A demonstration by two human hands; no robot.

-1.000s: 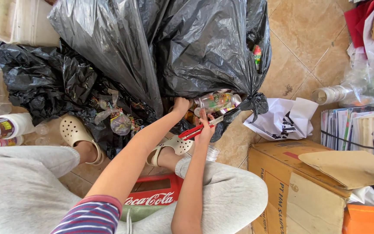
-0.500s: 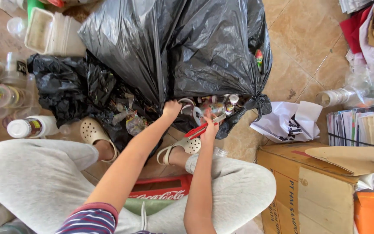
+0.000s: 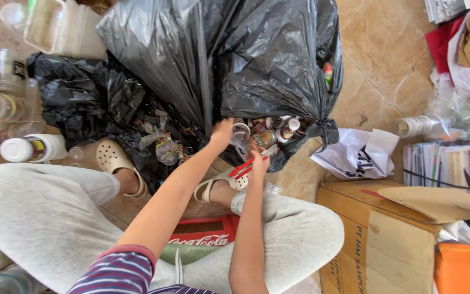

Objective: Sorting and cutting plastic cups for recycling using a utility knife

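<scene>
Seated person, both arms reaching forward to a big black trash bag (image 3: 257,65) on the tiled floor (image 3: 382,60). Left hand (image 3: 222,132) at the torn opening near the bag's bottom edge, fingers in among small bottles (image 3: 270,133); whether it grasps anything, can't tell. Right hand (image 3: 258,163) clenched around a red-handled cutter (image 3: 247,165), just below that opening. White bottle (image 3: 31,148) at left, cardboard box (image 3: 376,239) at right, red crate (image 3: 202,235) between the legs.

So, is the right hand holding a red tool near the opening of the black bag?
Yes, the right hand grips a red-handled tool just below the torn opening of the black bag.
</scene>
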